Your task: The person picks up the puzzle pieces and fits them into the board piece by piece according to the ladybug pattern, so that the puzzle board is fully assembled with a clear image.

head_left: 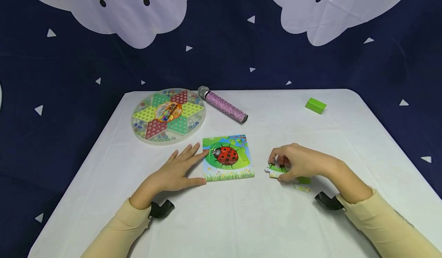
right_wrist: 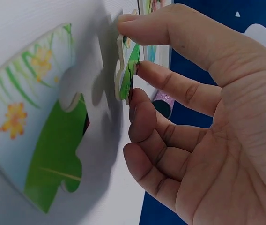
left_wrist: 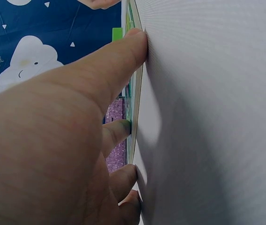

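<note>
A square ladybug picture board [head_left: 228,156] lies flat near the middle of the table. My left hand [head_left: 176,171] is spread beside it, the index fingertip on its left side and the thumb at its lower left corner. In the left wrist view the thumb [left_wrist: 119,58] touches the board's thin edge. To the right, my right hand [head_left: 305,161] pinches a jigsaw piece [head_left: 276,170] between thumb and fingers, tilted off the cloth in the right wrist view. Another jigsaw piece [right_wrist: 55,126], with grass and orange flowers, lies on the cloth under that hand.
A round Chinese checkers set [head_left: 168,116] with marbles sits at the back left. Beside it lies a pink glitter microphone [head_left: 226,106]. A green block [head_left: 315,106] stands at the back right. White cloth covers the table [head_left: 221,223], and a dark blue curtain [head_left: 221,58] hangs behind.
</note>
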Motion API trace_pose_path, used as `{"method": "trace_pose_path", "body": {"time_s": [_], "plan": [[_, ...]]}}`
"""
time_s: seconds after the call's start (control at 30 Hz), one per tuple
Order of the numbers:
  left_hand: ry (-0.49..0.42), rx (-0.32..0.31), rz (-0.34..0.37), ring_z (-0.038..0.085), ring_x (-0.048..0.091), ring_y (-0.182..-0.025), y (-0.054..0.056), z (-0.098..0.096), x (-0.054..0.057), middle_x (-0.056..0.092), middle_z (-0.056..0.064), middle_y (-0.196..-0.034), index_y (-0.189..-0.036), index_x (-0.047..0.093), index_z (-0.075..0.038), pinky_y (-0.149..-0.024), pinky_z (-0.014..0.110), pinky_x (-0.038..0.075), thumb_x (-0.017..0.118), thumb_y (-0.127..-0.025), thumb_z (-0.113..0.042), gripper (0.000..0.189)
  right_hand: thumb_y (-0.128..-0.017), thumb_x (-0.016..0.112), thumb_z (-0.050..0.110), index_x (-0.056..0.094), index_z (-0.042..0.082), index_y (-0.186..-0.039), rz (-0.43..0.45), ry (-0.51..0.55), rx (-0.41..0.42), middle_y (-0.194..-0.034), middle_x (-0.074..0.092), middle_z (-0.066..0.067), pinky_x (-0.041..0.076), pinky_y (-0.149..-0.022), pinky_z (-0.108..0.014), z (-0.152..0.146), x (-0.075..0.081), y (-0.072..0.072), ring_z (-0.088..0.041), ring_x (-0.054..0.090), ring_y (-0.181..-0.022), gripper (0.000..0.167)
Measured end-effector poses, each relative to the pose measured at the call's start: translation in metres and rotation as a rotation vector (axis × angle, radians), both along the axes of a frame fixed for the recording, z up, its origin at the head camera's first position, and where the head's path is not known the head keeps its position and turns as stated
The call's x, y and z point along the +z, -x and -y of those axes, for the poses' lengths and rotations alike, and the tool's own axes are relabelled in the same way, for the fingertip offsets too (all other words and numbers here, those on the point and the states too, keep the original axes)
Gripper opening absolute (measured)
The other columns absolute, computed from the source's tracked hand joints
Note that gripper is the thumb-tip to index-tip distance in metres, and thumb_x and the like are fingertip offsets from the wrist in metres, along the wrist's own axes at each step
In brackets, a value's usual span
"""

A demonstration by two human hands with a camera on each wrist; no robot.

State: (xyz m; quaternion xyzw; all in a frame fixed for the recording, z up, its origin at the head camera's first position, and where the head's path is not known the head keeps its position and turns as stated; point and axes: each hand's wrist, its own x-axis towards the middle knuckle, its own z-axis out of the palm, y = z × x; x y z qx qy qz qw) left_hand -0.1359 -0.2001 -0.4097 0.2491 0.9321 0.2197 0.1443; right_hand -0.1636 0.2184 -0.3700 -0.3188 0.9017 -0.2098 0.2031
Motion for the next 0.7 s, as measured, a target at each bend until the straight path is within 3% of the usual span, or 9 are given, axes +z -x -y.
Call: {"method": "trace_pose_path", "body": {"time_s": [0.7], "plan": [[0.018, -0.004, -0.007, 0.041, 0.009, -0.169, 0.001, 0.001, -0.002, 0.013, 0.012, -0.182, -0.171, 0.032, -0.028, -0.131, 0.074, 0.005, 0.073, -0.097, -0.06, 0.09, -0.083, 0.091, 0.023, 0.072, 0.022, -0.114, -0.048, 0.009, 0.036, -0.089, 0.064, 0.007, 0.051, -0.076, -0.027, 0.018, 0.005, 0.011, -0.011, 0.058, -0.082, 0.036]]}}
